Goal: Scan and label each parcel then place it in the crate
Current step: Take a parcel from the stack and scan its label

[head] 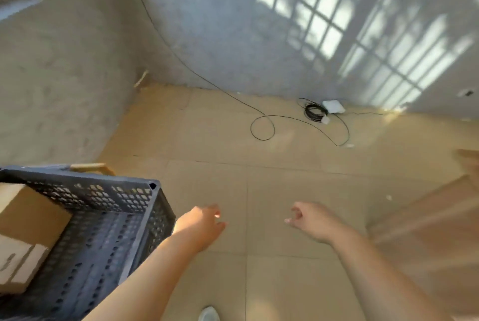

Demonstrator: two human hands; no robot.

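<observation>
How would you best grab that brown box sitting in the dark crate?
Probably from above, fingers on two opposite edges of the brown box: its broad top face is bare, while the crate walls block any sideways approach.

Tan floor tiles (280,191) lie under my left hand (201,227) and my right hand (315,222). Far ahead of them a thin black cable (262,139) loops on the floor, near a small white box (333,106) by the grey wall (207,25). Sunlight paints window squares (324,14) high on that wall.
</observation>
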